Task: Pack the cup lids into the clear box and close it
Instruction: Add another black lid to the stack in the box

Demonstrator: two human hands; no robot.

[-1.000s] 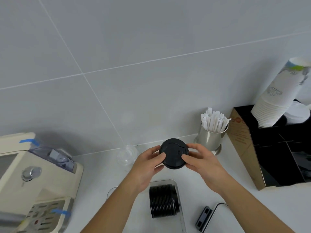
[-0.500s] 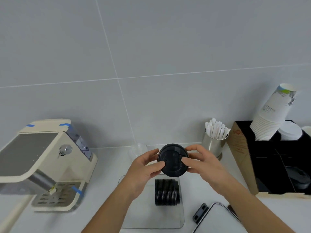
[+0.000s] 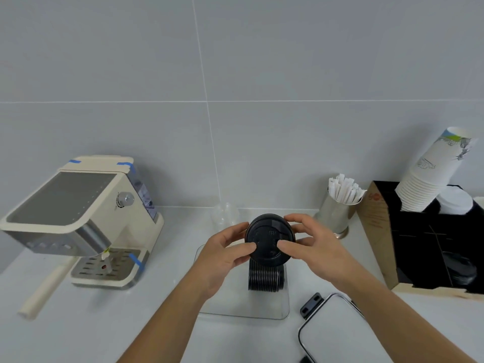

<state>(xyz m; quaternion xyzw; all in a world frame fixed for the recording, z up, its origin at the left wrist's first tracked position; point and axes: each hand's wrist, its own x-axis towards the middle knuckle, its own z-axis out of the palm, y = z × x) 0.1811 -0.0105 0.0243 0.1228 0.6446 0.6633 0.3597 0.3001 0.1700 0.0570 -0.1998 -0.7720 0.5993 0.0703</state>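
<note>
A black cup lid (image 3: 267, 235) is held upright, facing me, above the clear box (image 3: 235, 307). My left hand (image 3: 225, 254) pinches its left edge with thumb and fingers. My right hand (image 3: 313, 244) pinches its right edge the same way. Below the lid, a row of black lids (image 3: 265, 278) lies on its side inside the open clear box. The box's lid (image 3: 337, 326), white with a metal rim and a black clasp (image 3: 311, 304), lies on the counter to the right of the box.
A cream coffee machine (image 3: 83, 218) stands at the left. A steel cup of wrapped straws (image 3: 339, 208) sits by the wall. A black organiser (image 3: 432, 247) with stacked paper cups (image 3: 434, 171) fills the right. Clear plastic cups (image 3: 225, 214) stand behind my hands.
The view has tilted down and shifted, showing more of the counter, the clear box and its lid. Both hands still hold the black lid in the same grip above the box.
</note>
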